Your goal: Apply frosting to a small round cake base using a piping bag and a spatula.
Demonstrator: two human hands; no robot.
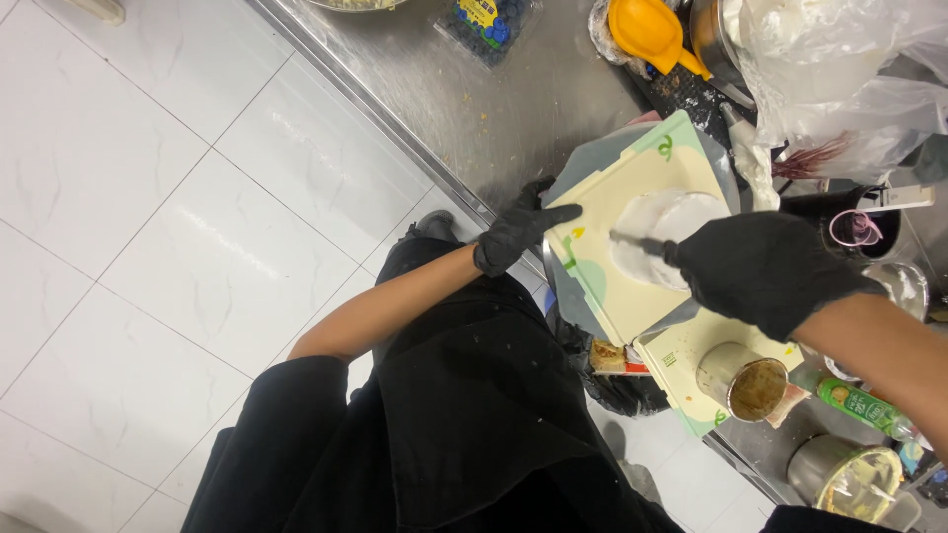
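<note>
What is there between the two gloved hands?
In the head view, the cream cutting board spans the gap. The left hand steadies its edge, while the right hand holds a spatula against a round white cake.

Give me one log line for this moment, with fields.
left hand: steadies cutting board edge | right hand: holds spatula on white round cake | both gloved
</note>
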